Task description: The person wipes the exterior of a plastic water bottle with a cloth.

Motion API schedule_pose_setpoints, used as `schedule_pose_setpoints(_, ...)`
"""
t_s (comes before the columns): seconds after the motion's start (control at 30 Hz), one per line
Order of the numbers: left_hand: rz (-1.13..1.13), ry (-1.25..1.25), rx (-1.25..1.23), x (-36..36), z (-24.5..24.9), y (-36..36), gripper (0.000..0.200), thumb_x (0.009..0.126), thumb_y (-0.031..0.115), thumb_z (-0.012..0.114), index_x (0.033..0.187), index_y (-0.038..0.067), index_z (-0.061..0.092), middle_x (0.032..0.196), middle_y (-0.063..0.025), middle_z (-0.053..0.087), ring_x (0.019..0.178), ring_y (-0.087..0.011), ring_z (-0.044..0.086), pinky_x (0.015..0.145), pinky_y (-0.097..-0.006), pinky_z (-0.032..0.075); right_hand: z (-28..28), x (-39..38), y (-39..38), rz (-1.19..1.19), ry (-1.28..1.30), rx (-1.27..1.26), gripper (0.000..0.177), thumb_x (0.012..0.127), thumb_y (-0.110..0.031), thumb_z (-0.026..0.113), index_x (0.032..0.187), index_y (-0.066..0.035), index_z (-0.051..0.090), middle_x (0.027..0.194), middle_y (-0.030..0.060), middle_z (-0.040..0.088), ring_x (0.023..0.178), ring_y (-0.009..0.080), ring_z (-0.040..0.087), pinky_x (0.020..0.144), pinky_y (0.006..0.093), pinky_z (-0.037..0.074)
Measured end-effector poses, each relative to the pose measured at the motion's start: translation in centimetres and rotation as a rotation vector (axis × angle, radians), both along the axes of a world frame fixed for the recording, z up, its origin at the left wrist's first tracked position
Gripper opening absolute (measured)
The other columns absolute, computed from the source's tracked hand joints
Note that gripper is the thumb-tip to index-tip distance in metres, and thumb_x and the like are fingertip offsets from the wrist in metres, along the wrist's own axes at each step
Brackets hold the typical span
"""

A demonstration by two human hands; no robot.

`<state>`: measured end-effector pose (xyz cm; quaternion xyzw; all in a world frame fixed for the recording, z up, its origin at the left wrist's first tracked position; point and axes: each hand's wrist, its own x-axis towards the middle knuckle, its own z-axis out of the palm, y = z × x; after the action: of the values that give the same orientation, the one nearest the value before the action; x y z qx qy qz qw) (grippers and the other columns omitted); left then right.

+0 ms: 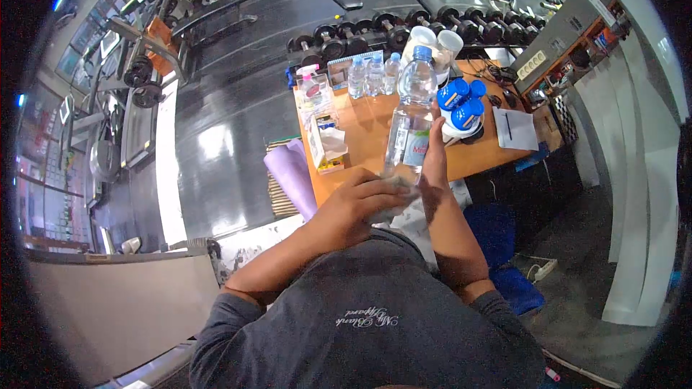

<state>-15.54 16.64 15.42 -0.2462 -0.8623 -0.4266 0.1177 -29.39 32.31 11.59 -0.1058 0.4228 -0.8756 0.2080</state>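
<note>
A large clear plastic water bottle [401, 130] with a blue cap stands out in front of my chest, tilted slightly, over the near edge of the wooden table. My right hand [435, 162] grips its lower right side, thumb pointing up beside the label. At the bottle's base, my left hand [357, 205] is closed on a greyish cloth [393, 209], which appears to touch the bottle's bottom. Just beyond my right hand sit several blue-lidded containers [461, 104]. How far my right fingers wrap round the far side is hidden.
The wooden table [364, 133] bears small water bottles [373, 75], a spray bottle [310, 86], a tissue box [328, 144], white tubs [448, 47] and a notepad with pen [515, 130]. A purple rolled mat [292, 176] leans at left. Behind runs a dumbbell rack [389, 32]; a blue chair [494, 234] stands right.
</note>
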Motion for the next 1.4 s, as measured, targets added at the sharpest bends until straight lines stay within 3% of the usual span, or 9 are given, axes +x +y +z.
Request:
schedule_pose_setpoints(0.03, -0.095, -0.036, 0.077, 0.1, 0.6, -0.8, 0.069, 0.060, -0.011, 0.068, 0.125, 0.010, 0.073, 0.137, -0.0080, 0.067, 0.118, -0.0339, 0.058, 0.102, -0.0425, 0.048, -0.9, -0.2, 0.1, -0.003, 0.030, -0.014, 0.058, 0.108, -0.057, 0.044, 0.154, -0.023, 0.039, 0.124, 0.0147, 0.067, 0.094, 0.0279, 0.073, 0.071, 0.0444, 0.065)
schedule_pose_setpoints(0.13, -0.061, -0.029, 0.167, 0.6, 0.7, -1.3, 0.069, 0.060, -0.011, 0.068, 0.125, 0.010, 0.073, 0.135, -0.0083, 0.068, 0.118, -0.0337, 0.060, 0.102, -0.0428, 0.047, -0.4, -0.9, 0.5, 0.142, 0.168, 0.116, 0.052, 0.105, -0.037, 0.059, 0.145, -0.006, 0.047, 0.125, 0.0167, 0.067, 0.095, 0.0285, 0.074, 0.070, 0.0406, 0.066)
schedule_pose_setpoints(0.17, -0.032, -0.012, 0.193, 0.6, 0.5, -1.4, 0.068, 0.061, -0.011, 0.068, 0.125, 0.010, 0.073, 0.135, -0.0088, 0.069, 0.117, -0.0336, 0.060, 0.102, -0.0426, 0.047, 0.0, -0.7, 0.5, 0.105, 0.036, 0.001, 0.050, 0.091, -0.016, 0.073, 0.132, 0.001, 0.052, 0.103, 0.0184, 0.070, 0.084, 0.0288, 0.075, 0.071, 0.0409, 0.064)
schedule_pose_setpoints(0.37, 0.094, 0.093, 0.252, -0.3, -0.7, -1.9, 0.057, 0.068, -0.004, 0.077, 0.123, 0.011, 0.074, 0.133, -0.0119, 0.070, 0.117, -0.0341, 0.064, 0.100, -0.0423, 0.048, -0.7, -1.2, 1.4, 0.152, -0.044, 0.043, 0.061, 0.089, -0.013, 0.074, 0.142, -0.005, 0.047, 0.110, 0.0154, 0.068, 0.087, 0.0272, 0.074, 0.077, 0.0410, 0.064)
schedule_pose_setpoints(0.5, 0.211, 0.124, 0.263, -1.6, 1.7, -2.1, 0.056, 0.071, 0.002, 0.082, 0.125, 0.010, 0.073, 0.131, -0.0126, 0.070, 0.120, -0.0347, 0.064, 0.102, -0.0431, 0.048, -0.7, 0.2, 0.5, -0.004, 0.239, 0.178, 0.071, 0.096, -0.030, 0.072, 0.153, -0.008, 0.035, 0.122, 0.0103, 0.062, 0.095, 0.0227, 0.071, 0.081, 0.0407, 0.063)
schedule_pose_setpoints(0.67, 0.399, 0.424, 0.054, -7.7, 6.9, -3.2, 0.054, 0.071, 0.000, 0.079, 0.124, 0.010, 0.074, 0.130, -0.0137, 0.071, 0.120, -0.0343, 0.065, 0.106, -0.0418, 0.050, -1.9, 1.4, 0.7, 0.265, 0.062, 0.046, 0.093, 0.095, -0.066, 0.062, 0.161, -0.012, 0.025, 0.132, 0.0112, 0.062, 0.104, 0.0228, 0.071, 0.088, 0.0395, 0.061)
schedule_pose_setpoints(0.83, 0.414, 0.423, -0.119, -10.5, 6.2, -1.7, 0.055, 0.073, -0.007, 0.071, 0.125, 0.012, 0.073, 0.132, -0.0101, 0.069, 0.120, -0.0369, 0.061, 0.105, -0.0455, 0.049, -1.9, 2.2, 0.0, 0.122, 0.130, 0.073, 0.101, 0.091, -0.081, 0.045, 0.163, -0.013, 0.024, 0.144, 0.0102, 0.055, 0.125, 0.0230, 0.061, 0.101, 0.0420, 0.055)
schedule_pose_setpoints(1.23, 0.140, 0.185, -0.149, -3.0, -1.4, 4.4, 0.049, 0.070, -0.001, 0.074, 0.118, 0.009, 0.075, 0.129, -0.0051, 0.069, 0.112, -0.0349, 0.059, 0.099, -0.0429, 0.050, -2.9, -1.8, 4.3, -0.068, 0.106, 0.145, 0.092, 0.100, -0.075, 0.032, 0.162, -0.007, 0.023, 0.145, 0.0125, 0.053, 0.129, 0.0233, 0.057, 0.109, 0.0394, 0.049)
schedule_pose_setpoints(1.4, 0.015, 0.123, -0.110, -1.5, -2.3, 3.0, 0.061, 0.064, 0.004, 0.075, 0.124, 0.009, 0.072, 0.135, -0.0051, 0.067, 0.120, -0.0356, 0.058, 0.105, -0.0457, 0.048, -6.0, -1.9, 4.2, -0.114, 0.192, 0.112, 0.080, 0.105, -0.054, 0.055, 0.159, -0.002, 0.028, 0.141, 0.0157, 0.056, 0.129, 0.0224, 0.056, 0.112, 0.0380, 0.043)
